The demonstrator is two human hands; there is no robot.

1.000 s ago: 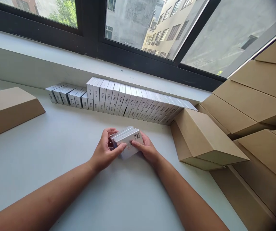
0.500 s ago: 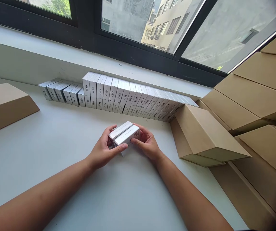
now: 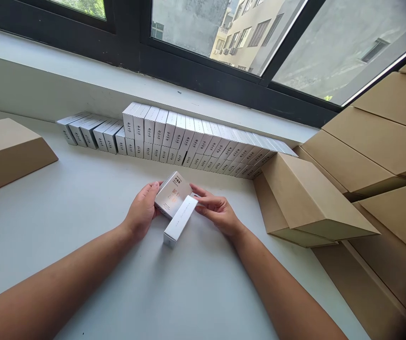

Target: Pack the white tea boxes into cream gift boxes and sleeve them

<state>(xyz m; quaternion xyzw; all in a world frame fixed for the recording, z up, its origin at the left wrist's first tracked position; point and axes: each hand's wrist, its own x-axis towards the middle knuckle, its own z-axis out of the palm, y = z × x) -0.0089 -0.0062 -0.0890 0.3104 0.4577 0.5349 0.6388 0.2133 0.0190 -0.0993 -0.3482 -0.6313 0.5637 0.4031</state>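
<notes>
The left hand [image 3: 142,208] grips the left edge of a flat, silvery cardboard box with black and orange print [image 3: 172,192], its thumb uppermost, forearm slanting up from lower left; nearer the camera, a slim white cardboard box [image 3: 181,219] is turned narrow side up; the right hand [image 3: 219,210] pinches its far end between thumb and fingertips, forearm slanting from lower right.

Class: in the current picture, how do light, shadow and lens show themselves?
Head view: daylight from the window whitens the tops of the row of white boxes, leaving their fronts greyer; head view: a faint, soft shadow lies on the table below the nearer small box; head view: the far right edge darkens and blurs over the brown boxes.
</notes>
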